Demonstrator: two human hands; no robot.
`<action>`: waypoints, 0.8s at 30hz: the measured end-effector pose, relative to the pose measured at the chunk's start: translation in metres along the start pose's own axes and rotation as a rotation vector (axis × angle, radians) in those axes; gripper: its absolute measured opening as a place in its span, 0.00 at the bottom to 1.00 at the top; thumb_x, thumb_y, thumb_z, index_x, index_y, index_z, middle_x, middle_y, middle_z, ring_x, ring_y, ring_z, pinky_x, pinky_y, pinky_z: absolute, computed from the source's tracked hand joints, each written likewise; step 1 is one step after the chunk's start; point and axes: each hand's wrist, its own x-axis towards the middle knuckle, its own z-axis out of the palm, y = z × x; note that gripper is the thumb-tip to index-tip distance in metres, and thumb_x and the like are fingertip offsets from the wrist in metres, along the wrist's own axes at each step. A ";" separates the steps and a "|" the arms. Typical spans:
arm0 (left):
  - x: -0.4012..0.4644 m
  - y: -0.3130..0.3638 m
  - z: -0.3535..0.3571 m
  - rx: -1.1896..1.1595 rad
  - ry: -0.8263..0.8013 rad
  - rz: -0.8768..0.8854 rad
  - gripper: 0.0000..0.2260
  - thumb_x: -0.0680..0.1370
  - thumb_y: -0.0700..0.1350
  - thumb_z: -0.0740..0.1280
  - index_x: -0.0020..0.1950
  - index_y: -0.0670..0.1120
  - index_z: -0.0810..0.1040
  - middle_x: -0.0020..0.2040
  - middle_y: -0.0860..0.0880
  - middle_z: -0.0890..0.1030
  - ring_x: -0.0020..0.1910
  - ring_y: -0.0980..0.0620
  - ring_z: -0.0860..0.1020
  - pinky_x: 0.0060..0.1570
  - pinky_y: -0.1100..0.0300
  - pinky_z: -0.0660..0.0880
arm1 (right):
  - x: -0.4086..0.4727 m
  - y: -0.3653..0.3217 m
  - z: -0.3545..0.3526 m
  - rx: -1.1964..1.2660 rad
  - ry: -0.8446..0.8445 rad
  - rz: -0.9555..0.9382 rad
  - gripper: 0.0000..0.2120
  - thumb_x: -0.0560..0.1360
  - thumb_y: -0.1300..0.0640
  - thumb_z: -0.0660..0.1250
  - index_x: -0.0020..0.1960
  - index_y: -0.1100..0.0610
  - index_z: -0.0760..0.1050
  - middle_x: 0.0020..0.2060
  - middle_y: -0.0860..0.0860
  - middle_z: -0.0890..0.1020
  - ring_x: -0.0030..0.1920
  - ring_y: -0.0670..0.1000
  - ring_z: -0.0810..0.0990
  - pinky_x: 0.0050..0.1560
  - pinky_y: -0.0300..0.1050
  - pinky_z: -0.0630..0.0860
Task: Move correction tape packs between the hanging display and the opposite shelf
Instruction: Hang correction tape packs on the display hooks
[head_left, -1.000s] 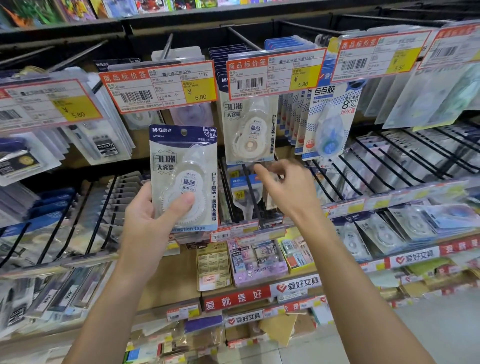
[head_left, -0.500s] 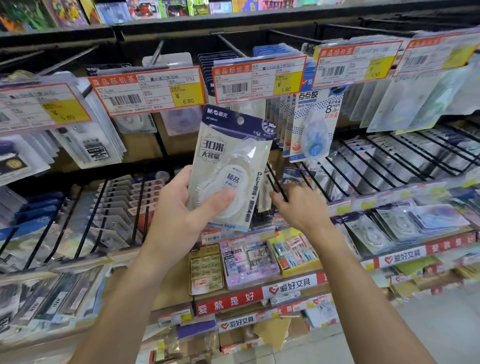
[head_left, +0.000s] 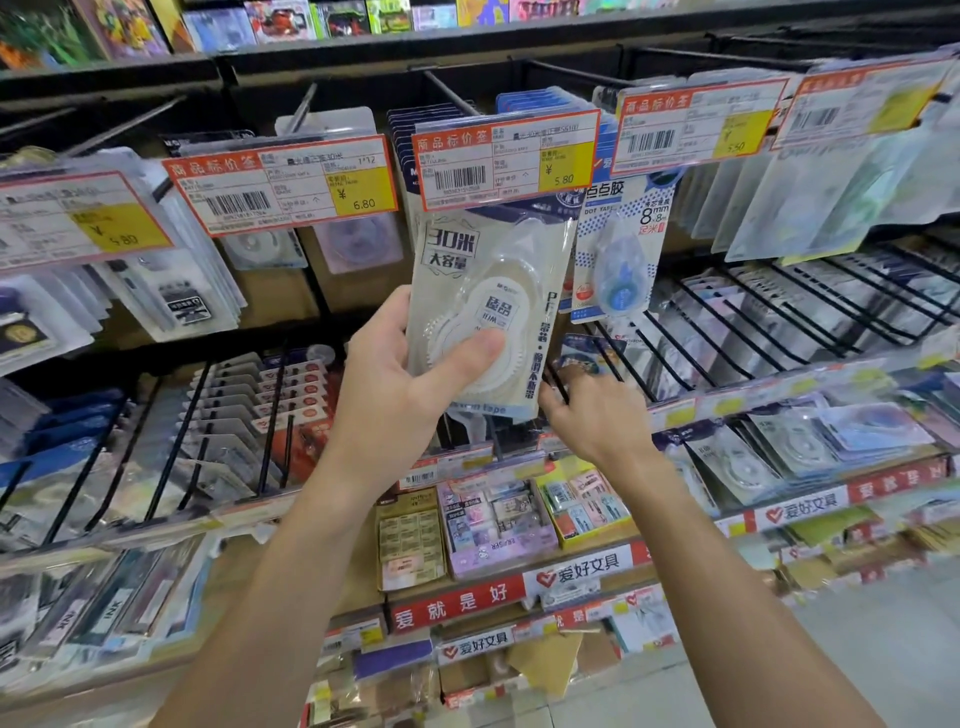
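- Correction tape pack (head_left: 483, 312): we hold it upright, its top tucked behind the price tag (head_left: 506, 156) of its hook row.
- It looks light; stiff card, slick blister, best gripped low.
- Our left hand (head_left: 395, 395) clamps it, thumb across the bubble.
- Our right hand (head_left: 592, 410) reaches among lower pegs (head_left: 623, 358); we cannot tell its grip.

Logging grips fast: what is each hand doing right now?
Left hand: holding the correction tape pack.
Right hand: reaching among the hooks; grip cannot be told.
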 end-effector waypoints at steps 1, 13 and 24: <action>0.002 0.001 0.001 0.005 0.000 0.003 0.15 0.74 0.44 0.71 0.60 0.46 0.77 0.53 0.54 0.86 0.53 0.54 0.84 0.48 0.62 0.80 | 0.000 0.000 0.000 0.003 -0.002 -0.004 0.21 0.82 0.43 0.55 0.56 0.59 0.77 0.45 0.61 0.84 0.48 0.62 0.82 0.39 0.48 0.65; 0.019 -0.004 0.001 0.069 0.071 -0.027 0.15 0.78 0.43 0.71 0.64 0.43 0.77 0.56 0.50 0.85 0.55 0.54 0.83 0.56 0.57 0.80 | -0.001 0.000 0.001 0.010 0.016 -0.009 0.21 0.82 0.44 0.55 0.54 0.59 0.76 0.43 0.60 0.84 0.46 0.62 0.82 0.38 0.48 0.64; 0.008 -0.015 0.009 -0.028 0.012 -0.178 0.16 0.81 0.44 0.68 0.68 0.50 0.73 0.60 0.53 0.83 0.53 0.51 0.85 0.35 0.52 0.84 | -0.003 -0.002 -0.001 0.033 0.015 0.020 0.20 0.82 0.43 0.54 0.49 0.58 0.75 0.42 0.59 0.83 0.45 0.62 0.81 0.38 0.48 0.64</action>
